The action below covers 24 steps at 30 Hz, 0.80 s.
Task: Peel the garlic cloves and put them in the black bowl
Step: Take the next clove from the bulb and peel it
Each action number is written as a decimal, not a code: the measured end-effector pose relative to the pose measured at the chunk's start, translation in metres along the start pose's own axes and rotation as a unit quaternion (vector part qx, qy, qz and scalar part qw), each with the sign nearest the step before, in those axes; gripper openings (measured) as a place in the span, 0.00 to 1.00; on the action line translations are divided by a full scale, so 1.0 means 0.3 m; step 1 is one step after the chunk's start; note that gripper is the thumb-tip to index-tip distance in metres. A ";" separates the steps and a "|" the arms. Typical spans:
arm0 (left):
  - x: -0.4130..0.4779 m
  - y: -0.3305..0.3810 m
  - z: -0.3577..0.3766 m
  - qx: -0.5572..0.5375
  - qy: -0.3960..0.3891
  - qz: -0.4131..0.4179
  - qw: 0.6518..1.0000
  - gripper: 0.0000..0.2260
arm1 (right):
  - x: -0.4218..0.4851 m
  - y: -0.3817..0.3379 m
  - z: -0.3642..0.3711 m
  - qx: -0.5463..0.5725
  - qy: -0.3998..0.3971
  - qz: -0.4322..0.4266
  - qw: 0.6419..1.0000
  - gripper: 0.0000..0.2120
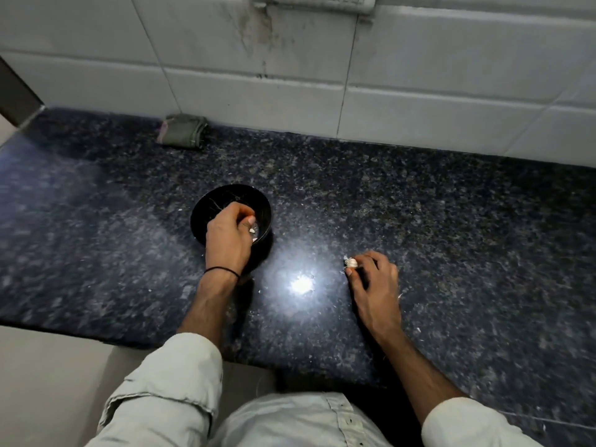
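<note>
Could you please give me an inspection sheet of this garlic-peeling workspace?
Surface: dark speckled counter, bright glare near the middle.
Job's things: black bowl holds pale cloves; garlic piece at the right hand.
Clutter: peel scraps on the counter; folded green cloth at the back edge.
Grips: left hand over the bowl, fingers curled, hold unclear; right hand pinches the garlic piece.
Cables: nothing seen.
Surroundings: stained tiled wall behind.

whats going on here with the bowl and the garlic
A person works at a dark counter. The left hand hangs over the black bowl, fingers curled, where a few pale cloves lie. The right hand pinches a garlic piece low over the counter. Bits of skin lie nearby.
</note>
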<state>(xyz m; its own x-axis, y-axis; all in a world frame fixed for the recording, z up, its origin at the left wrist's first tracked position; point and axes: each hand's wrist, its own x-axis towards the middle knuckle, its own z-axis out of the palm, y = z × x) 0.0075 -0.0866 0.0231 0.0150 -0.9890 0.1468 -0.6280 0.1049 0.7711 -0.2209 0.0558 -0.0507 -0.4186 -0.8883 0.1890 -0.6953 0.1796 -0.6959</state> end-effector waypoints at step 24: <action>-0.347 0.184 0.257 -0.410 -0.303 -0.161 0.845 0.07 | -0.088 -0.105 -0.081 0.225 0.042 0.068 0.971 0.03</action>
<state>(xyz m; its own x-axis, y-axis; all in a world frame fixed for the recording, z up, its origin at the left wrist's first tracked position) -0.0886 0.0142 0.0025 -0.4745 -0.8257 -0.3052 0.0858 -0.3885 0.9175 -0.2019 0.0839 -0.0170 -0.5478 -0.8285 0.1164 -0.3118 0.0731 -0.9473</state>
